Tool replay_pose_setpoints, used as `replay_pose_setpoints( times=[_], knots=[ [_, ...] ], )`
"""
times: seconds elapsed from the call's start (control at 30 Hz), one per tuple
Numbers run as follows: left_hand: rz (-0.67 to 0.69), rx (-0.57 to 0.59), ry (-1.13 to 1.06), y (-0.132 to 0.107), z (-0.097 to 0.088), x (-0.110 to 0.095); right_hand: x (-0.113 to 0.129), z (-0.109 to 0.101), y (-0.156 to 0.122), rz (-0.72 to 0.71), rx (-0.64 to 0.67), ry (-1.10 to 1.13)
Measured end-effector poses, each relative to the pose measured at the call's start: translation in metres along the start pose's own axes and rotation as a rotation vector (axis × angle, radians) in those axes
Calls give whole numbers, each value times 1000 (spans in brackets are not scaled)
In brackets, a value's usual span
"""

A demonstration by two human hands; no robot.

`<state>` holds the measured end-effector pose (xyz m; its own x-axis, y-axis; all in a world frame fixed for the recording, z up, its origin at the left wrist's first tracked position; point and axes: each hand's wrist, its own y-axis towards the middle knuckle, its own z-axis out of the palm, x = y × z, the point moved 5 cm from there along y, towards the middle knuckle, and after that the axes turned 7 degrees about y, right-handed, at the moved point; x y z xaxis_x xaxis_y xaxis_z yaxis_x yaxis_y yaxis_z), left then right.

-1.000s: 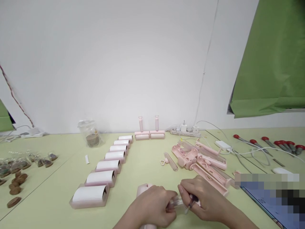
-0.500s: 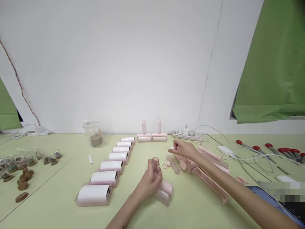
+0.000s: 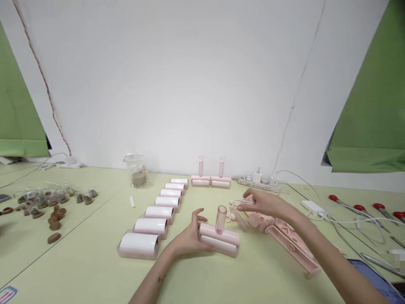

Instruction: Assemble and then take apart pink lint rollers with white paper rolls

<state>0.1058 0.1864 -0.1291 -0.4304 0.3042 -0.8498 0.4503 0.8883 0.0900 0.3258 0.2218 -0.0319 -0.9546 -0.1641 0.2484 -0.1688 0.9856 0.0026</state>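
Note:
My left hand (image 3: 189, 237) holds the left end of a pink lint roller (image 3: 233, 238), with its index finger raised clear. From the top of the roller a clear pink tube (image 3: 221, 219) stands up, its end uncovered. Between the thumb and fingers of my right hand (image 3: 257, 203) is a thin metal rod (image 3: 241, 201) pointing left. Under and beside that hand lie a loose clear tube (image 3: 239, 218), a small heart-shaped loop piece (image 3: 232, 217) and several pink plastic parts (image 3: 291, 242).
A slanting row of pink cases with white rolls (image 3: 139, 245) runs along the left. Two lint rollers with handles (image 3: 200, 179) stand by the wall, near a power strip (image 3: 253, 182). Cables, red-topped tools (image 3: 359, 208) and a tablet (image 3: 370, 278) lie right; small glass domes (image 3: 47, 198) far left.
My left hand has let go of the clear tube and moved down to the left end of the lint roller. The rod stays in my right hand. The view has turned slightly left.

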Motion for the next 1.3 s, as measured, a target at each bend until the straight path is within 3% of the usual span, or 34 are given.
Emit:
replay_pose_setpoints(
  times=[0.13,0.23,0.3,0.4,0.53,0.6,0.63,0.67,0.73,0.77,0.8,0.83,0.9,0.97,1.13,1.23,1.3],
  knots=[
    [33,-29,-61,6,6,8,52,25,-20,-328,-60,373],
    [22,-135,-7,10,1,11,80,34,-15,-350,-202,443],
    [-18,-170,32,12,-3,15,87,25,-12,-335,-293,500],
    [-65,-209,54,12,-7,21,81,-3,-20,-319,-437,677],
    [12,-537,64,4,-24,6,56,-21,-47,-379,-514,852],
    [69,-612,-136,0,-25,-9,43,-16,-60,-424,-550,806],
    [58,-546,-311,1,-20,-16,39,-11,-65,-450,-569,791],
    [11,-401,-517,3,-9,-22,35,-3,-69,-481,-574,791],
    [-126,4,-859,3,24,-36,35,16,-75,-549,-517,826],
    [-178,121,-951,0,37,-42,37,28,-76,-563,-460,868],
    [-205,179,-1003,-3,46,-45,39,40,-76,-545,-385,934],
    [-203,166,-1021,-5,52,-45,41,53,-75,-495,-303,1019],
    [-160,50,-1005,-8,55,-42,43,76,-74,-335,-171,1181],
    [-130,-51,-962,-12,56,-37,43,92,-73,-206,-120,1266],
    [-118,-236,-865,-16,54,-27,41,95,-72,-163,-270,1326],
    [-108,-315,-713,-18,54,-28,33,98,-71,-22,-365,1396],
    [-29,-321,-548,-20,53,-34,30,102,-69,65,-347,1435]
  ],
)
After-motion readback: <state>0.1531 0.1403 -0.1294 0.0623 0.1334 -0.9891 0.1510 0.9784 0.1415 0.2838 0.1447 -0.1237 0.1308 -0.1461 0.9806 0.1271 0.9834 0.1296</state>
